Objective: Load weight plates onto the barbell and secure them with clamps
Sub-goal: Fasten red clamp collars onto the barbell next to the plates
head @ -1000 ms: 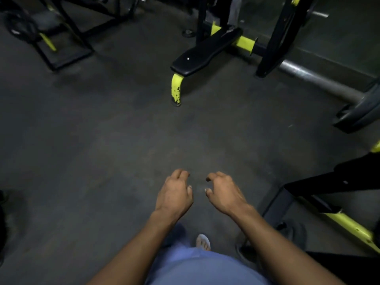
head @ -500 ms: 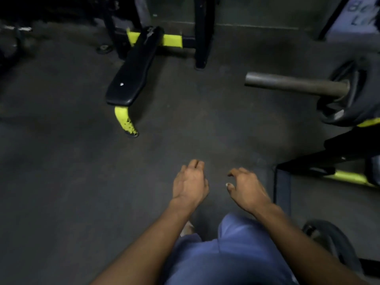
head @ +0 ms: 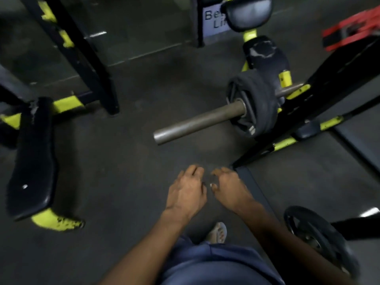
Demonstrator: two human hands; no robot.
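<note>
- My left hand [head: 186,191] hangs palm down over the floor [head: 123,161], fingers loosely curled and slightly apart, holding nothing and touching nothing.
- My right hand [head: 228,189] sits just beside it at 3 o'clock, fingers half curled, thumb apart from them, also empty.
- One barbell [head: 198,121] lies at 12 o'clock from my hands; its bare sleeve end points toward me.
- Plates loaded on the barbell [head: 254,103]: a dark stack against the collar; blur prevents an exact count.
- One loose weight plate [head: 316,237] stands at 4 o'clock, well apart from the barbell.
- One red clamp-like item [head: 347,36] shows at 1 o'clock, blurred.
- One black bench pad [head: 33,161] lies at 9 o'clock.
</note>
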